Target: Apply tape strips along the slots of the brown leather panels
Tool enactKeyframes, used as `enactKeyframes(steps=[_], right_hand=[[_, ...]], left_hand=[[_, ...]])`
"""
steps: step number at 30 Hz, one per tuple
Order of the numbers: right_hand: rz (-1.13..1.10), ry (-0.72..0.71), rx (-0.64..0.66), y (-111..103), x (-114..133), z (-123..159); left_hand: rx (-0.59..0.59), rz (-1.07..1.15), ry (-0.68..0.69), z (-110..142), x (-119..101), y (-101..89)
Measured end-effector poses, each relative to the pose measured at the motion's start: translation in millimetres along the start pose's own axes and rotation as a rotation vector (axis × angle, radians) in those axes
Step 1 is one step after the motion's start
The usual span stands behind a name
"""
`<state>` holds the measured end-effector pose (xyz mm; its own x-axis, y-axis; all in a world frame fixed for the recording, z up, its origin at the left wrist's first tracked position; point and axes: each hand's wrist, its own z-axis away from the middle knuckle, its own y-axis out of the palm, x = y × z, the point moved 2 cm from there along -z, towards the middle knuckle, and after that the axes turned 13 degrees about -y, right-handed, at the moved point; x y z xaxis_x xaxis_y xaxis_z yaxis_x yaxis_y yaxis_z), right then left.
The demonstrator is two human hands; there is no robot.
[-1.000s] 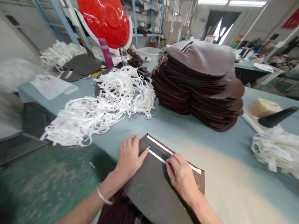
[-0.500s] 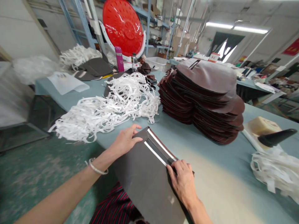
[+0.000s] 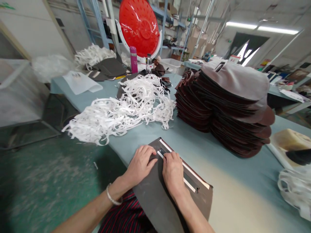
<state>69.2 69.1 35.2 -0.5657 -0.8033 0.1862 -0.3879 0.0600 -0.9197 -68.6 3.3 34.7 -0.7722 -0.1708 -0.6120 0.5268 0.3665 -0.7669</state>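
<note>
A dark grey leather panel (image 3: 150, 202) lies over the table's near edge and hangs toward my lap. It has a slot near its far end, with white tape strips (image 3: 198, 176) stuck along it. My left hand (image 3: 141, 165) is closed, thumb and fingers pinching the panel beside the slot's left end. My right hand (image 3: 173, 171) has its bent fingers closed on the slot's near edge, close to my left hand. Its palm and wrist cover part of the slot and strips. The panel bulges up between the hands.
Loose white tape strips (image 3: 136, 106) are heaped on the table (image 3: 191, 145). A tall stack of brown leather panels (image 3: 225, 113) stands behind. At the right are a yellowish block (image 3: 289, 140), a black-handled tool (image 3: 298, 157) and more tape (image 3: 295, 191). A purple bottle (image 3: 133, 60) stands farther back.
My right hand has moved left along the slot, uncovering the panel's right end. My left hand has come down from the far corner and closed on the panel.
</note>
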Motion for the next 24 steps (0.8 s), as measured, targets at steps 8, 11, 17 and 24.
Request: enactKeyframes(steps=[8, 11, 17, 24], right_hand=[[-0.083, -0.074, -0.060, 11.8, 9.8, -10.5], [0.051, -0.138, -0.013, 9.8, 16.1, -7.8], [0.177, -0.223, -0.023, -8.2, 0.9, 40.6], [0.047, -0.097, -0.121, -7.4, -20.2, 49.0]], left_hand=[[0.039, -0.055, 0.091, 1.6, -0.1, 4.5], [0.087, -0.094, 0.161, 0.4, -1.7, 4.8], [0.070, -0.108, 0.219, 1.6, 0.6, 6.8], [0.010, -0.030, 0.180, 1.9, 1.2, 6.8]])
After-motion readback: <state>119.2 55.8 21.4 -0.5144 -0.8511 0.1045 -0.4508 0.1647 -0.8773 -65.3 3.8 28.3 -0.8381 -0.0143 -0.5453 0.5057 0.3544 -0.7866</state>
